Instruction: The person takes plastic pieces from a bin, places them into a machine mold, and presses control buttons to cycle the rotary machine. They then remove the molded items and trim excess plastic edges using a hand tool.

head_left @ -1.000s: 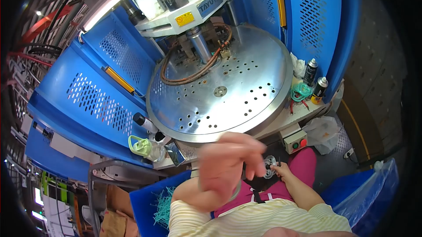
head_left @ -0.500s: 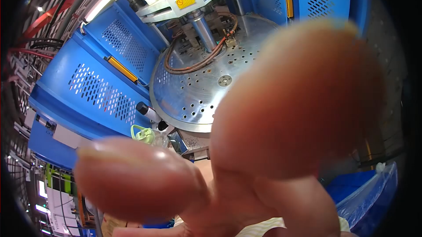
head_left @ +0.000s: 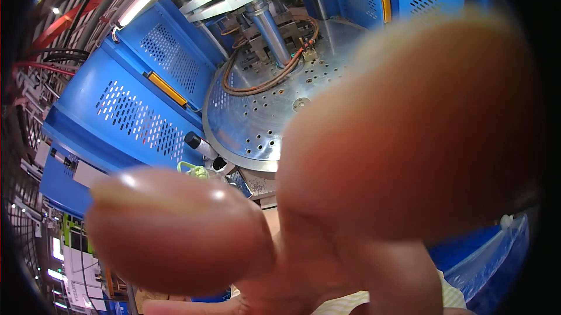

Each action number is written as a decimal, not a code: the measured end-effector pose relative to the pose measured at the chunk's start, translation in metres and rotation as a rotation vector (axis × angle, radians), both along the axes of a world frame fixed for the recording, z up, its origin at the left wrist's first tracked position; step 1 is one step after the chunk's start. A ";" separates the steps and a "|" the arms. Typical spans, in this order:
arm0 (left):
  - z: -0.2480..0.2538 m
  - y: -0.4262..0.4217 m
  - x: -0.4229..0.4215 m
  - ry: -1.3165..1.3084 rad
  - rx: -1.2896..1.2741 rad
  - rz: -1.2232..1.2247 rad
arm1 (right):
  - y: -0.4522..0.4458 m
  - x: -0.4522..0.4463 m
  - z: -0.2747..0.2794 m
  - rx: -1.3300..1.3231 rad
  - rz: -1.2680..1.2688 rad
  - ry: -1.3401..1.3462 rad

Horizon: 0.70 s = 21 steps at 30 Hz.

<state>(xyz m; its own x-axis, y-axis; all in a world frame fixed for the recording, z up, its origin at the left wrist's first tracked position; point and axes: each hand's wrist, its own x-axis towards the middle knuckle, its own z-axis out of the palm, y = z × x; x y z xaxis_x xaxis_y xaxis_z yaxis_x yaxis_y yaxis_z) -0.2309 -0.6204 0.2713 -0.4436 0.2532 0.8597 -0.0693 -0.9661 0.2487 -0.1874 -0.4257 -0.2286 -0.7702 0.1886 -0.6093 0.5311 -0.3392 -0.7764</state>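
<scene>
My left hand (head_left: 315,239) is very close to the camera and fills much of the lower and right view. Its fingers are spread apart and blurred, with nothing visible between them. Behind it, a round metal plate (head_left: 242,122) with many holes is partly covered from sight. A brown hose (head_left: 257,89) lies coiled on the plate around a metal column (head_left: 271,34). My right hand is hidden, as is whatever it holds.
Blue perforated panels (head_left: 125,90) flank the machine. A dark-capped spray can (head_left: 200,145), a green-handled bottle (head_left: 193,169) and a dark flat device (head_left: 238,182) are beside the plate. A clear plastic bag (head_left: 497,262) hangs over a blue bin at lower right.
My left hand has risen from near my lap to right before the camera, its fingers spreading. My right hand, earlier around a clear round part, has become hidden. The view has shifted slightly.
</scene>
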 end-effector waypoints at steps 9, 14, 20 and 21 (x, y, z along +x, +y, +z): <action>0.014 0.021 0.004 -0.050 0.009 0.047 | 0.000 0.005 0.036 -0.090 -0.083 0.071; -0.028 0.000 -0.122 -0.147 -0.484 0.748 | 0.016 0.025 0.083 -0.399 -0.104 0.134; -0.088 -0.036 -0.308 -0.435 -0.898 1.044 | 0.046 0.024 0.138 -0.516 -0.226 0.177; -0.093 -0.037 -0.336 -0.428 -0.914 1.038 | 0.051 0.017 0.146 -0.525 -0.249 0.198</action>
